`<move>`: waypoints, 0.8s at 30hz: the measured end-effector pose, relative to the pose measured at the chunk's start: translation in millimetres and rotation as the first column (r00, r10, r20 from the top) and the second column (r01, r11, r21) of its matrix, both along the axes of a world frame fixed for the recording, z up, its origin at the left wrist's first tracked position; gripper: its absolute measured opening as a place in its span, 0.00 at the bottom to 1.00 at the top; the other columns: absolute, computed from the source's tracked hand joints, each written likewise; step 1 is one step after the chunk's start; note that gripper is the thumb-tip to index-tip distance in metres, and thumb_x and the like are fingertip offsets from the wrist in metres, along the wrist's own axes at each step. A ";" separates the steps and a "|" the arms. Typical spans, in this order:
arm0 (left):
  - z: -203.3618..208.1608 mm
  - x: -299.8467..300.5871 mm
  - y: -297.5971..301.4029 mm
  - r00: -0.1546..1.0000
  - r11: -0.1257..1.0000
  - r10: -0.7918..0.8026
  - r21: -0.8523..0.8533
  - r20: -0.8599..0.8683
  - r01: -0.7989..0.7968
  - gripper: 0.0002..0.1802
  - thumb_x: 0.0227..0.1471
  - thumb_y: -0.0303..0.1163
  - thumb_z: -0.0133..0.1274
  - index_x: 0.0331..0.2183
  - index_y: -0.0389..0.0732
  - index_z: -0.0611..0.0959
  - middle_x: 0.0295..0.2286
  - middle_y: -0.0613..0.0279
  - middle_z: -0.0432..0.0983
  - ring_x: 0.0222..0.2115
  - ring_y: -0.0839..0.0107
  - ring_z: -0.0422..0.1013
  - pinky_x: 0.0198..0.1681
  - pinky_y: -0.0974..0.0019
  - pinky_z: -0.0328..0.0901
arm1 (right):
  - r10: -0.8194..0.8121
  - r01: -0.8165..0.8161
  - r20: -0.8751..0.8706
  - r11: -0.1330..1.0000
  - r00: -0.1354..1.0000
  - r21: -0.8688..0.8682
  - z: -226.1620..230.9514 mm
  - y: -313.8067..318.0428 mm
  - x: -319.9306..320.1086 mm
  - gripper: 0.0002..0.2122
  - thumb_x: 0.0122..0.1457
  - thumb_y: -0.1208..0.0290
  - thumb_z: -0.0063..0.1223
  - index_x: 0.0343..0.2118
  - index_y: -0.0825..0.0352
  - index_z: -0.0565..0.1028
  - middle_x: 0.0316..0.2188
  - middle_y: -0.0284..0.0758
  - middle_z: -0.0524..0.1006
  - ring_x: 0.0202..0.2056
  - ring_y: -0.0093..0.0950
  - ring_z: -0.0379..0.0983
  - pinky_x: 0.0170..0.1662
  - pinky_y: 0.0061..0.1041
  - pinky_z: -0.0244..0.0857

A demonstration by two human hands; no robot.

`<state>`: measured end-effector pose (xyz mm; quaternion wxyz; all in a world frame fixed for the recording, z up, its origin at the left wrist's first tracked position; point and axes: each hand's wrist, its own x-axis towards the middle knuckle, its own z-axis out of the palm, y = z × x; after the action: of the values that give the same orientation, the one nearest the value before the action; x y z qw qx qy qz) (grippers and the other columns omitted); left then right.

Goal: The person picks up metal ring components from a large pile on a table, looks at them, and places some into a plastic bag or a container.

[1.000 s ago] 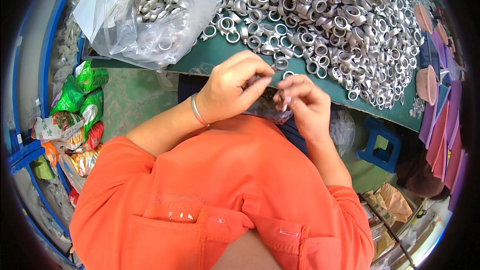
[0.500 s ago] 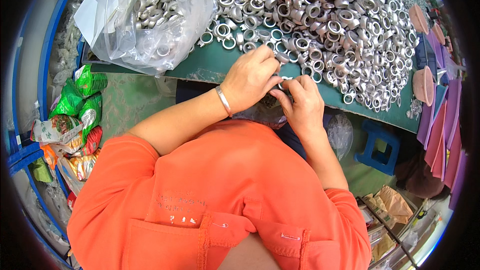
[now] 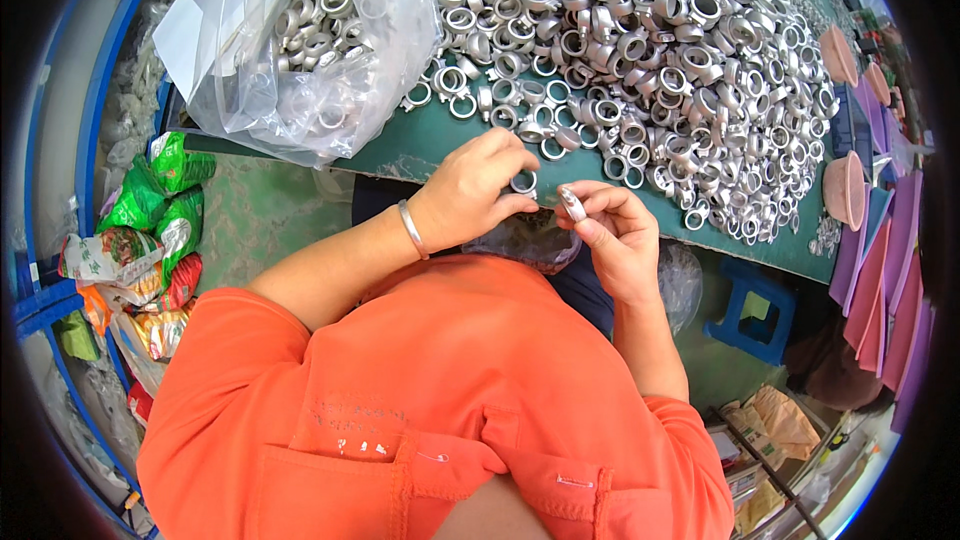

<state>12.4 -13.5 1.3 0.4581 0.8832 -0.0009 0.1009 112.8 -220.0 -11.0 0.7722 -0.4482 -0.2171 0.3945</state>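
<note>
Just over the table's near edge, my left hand (image 3: 472, 188) has its fingers and thumb closed about a grey metal ring clamp (image 3: 523, 181), its hole facing up. A second metal ring clamp (image 3: 572, 203) is pinched between the thumb and fingers of my right hand (image 3: 620, 235), turned on its side. Beyond my hands, a large heap of similar ring clamps (image 3: 660, 60) spreads over the green table (image 3: 385, 158). A partly filled clear plastic bag (image 3: 330, 125) of them stands at the left. In my lap lies another clear bag (image 3: 535, 245), its contents mostly hidden.
Green and red packages (image 3: 165, 200) are stacked beside a blue-framed rack (image 3: 95, 90) on the left. A blue stool (image 3: 752, 310) is under the table at the right. Pink bins (image 3: 845, 190) and purple and pink panels (image 3: 890, 260) line the right side.
My hands have drawn apart and slightly back from the heap. One ring clamp now shows plainly in each hand, where before my fingertips met over a mostly hidden piece.
</note>
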 end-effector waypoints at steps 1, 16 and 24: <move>3.3 -1.8 -1.7 0.997 0.995 0.028 -0.097 -0.076 -0.036 0.21 0.47 0.22 0.63 0.45 0.35 0.79 0.40 0.57 0.75 0.35 0.67 0.74 0.41 0.67 0.69 | -0.013 0.013 0.008 1.000 1.000 0.020 -0.2 0.4 -0.3 0.08 0.56 0.86 0.55 0.38 0.71 0.72 0.48 0.46 0.74 0.45 0.29 0.75 0.50 0.30 0.72; -5.2 -14.0 1.7 0.960 -0.159 -0.258 -0.975 -0.109 -0.154 0.18 0.64 0.33 0.48 0.52 0.35 0.74 0.43 0.59 0.76 0.39 0.73 0.76 0.44 0.67 0.72 | 0.007 0.015 -0.161 0.991 0.987 0.136 13.6 14.5 -2.0 0.14 0.57 0.83 0.56 0.45 0.69 0.68 0.49 0.48 0.72 0.48 0.37 0.75 0.51 0.34 0.73; -2.7 -15.2 -2.8 0.963 -0.133 -0.262 -0.986 -0.065 -0.103 0.17 0.61 0.29 0.50 0.52 0.37 0.74 0.46 0.56 0.75 0.42 0.70 0.75 0.47 0.65 0.72 | 0.005 0.003 -0.055 0.989 0.998 0.148 10.1 8.4 -4.0 0.14 0.56 0.84 0.57 0.45 0.70 0.68 0.48 0.45 0.72 0.47 0.35 0.75 0.49 0.33 0.74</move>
<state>-2.8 -16.3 -1.5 0.9652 0.2401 0.0766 -0.0695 108.7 -211.6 -0.9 0.8088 -0.3787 -0.2246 0.3898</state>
